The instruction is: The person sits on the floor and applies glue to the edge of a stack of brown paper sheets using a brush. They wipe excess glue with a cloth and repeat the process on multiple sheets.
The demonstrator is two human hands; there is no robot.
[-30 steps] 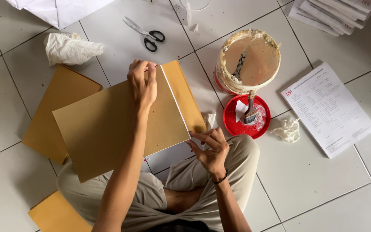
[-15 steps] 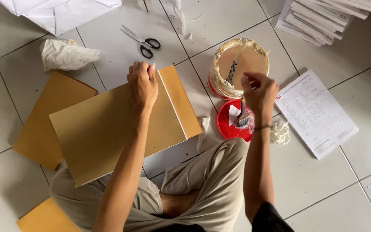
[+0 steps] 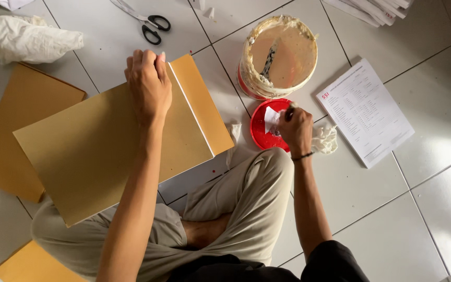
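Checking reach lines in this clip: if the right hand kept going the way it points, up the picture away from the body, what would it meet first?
Probably the bucket. The right hand is over the red lid, and the bucket stands just beyond it. Height is hard to judge from above.

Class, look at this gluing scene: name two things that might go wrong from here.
The right hand works in the red lid close to the open glue bucket; a nudge might tip it. The left hand pins only the brown envelope top edge, so it may slide off the knee.
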